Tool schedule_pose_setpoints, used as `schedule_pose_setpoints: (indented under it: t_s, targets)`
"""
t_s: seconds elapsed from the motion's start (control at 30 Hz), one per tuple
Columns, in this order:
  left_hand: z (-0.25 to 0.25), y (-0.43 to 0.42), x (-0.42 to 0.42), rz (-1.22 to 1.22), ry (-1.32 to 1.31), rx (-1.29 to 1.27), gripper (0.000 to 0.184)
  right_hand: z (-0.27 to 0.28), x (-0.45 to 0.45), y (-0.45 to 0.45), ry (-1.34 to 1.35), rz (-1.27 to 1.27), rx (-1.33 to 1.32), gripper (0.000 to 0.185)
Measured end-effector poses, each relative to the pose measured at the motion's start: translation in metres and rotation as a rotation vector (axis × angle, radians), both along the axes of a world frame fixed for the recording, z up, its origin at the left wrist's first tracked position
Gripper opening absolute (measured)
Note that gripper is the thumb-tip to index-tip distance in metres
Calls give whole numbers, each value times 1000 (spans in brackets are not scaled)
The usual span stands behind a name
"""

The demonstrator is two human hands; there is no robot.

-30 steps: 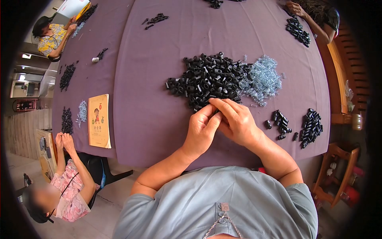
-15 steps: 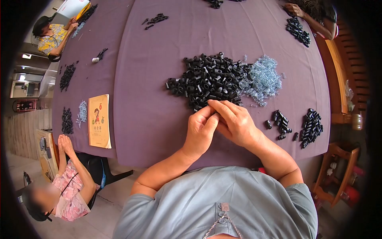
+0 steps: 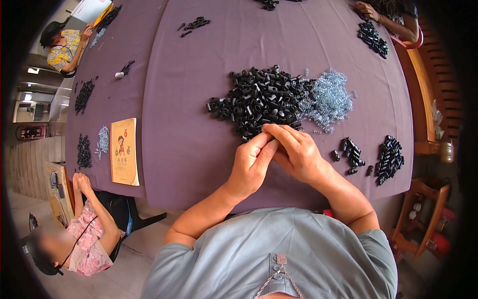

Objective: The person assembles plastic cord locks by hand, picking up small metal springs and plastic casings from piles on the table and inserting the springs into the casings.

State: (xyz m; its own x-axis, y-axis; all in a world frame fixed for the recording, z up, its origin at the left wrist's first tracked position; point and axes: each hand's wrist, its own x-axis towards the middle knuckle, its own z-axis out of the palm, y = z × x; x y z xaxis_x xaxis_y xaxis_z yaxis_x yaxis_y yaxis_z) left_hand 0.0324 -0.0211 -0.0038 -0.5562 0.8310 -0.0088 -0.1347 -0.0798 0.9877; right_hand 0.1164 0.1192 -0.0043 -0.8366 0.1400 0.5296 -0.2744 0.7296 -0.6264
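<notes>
My left hand [image 3: 251, 162] and my right hand [image 3: 298, 153] meet at the near edge of a heap of short black plastic tubes [image 3: 264, 97]. Both are closed, fingertips pressed together. Whatever lies between them is covered by the fingers; only a tiny dark bit shows. Against the heap's right side lies a pile of small silvery coil springs [image 3: 331, 97]. To the right of my right hand are a few black cylindrical pieces [image 3: 352, 153] and a denser group of similar black pieces [image 3: 390, 160].
A yellow booklet [image 3: 124, 152] lies on the purple tablecloth [image 3: 184, 109] at left. People sit at the left side and far right corner, with their own black-part piles [image 3: 84, 94]. Loose black parts [image 3: 194, 25] lie farther back. A wooden rack [image 3: 420, 214] stands at right.
My hands stay together and have shifted only slightly, with a small movement of the fingers. The person at the far right corner has moved their arm a little. The piles look the same.
</notes>
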Motion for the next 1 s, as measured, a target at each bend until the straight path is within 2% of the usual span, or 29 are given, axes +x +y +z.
schedule_pose_setpoints:
  t_s: [0.27,0.67,1.0]
  targets:
    - [-3,1,1,23,-29,32,20,2,0,-1,-8,-4,12,54]
    - [0,0,2,-26,-96,135,26,6,-1,-1,21,2,-63,54]
    - [-2,4,5,61,-19,110,21,2,-1,4,170,-15,46,55]
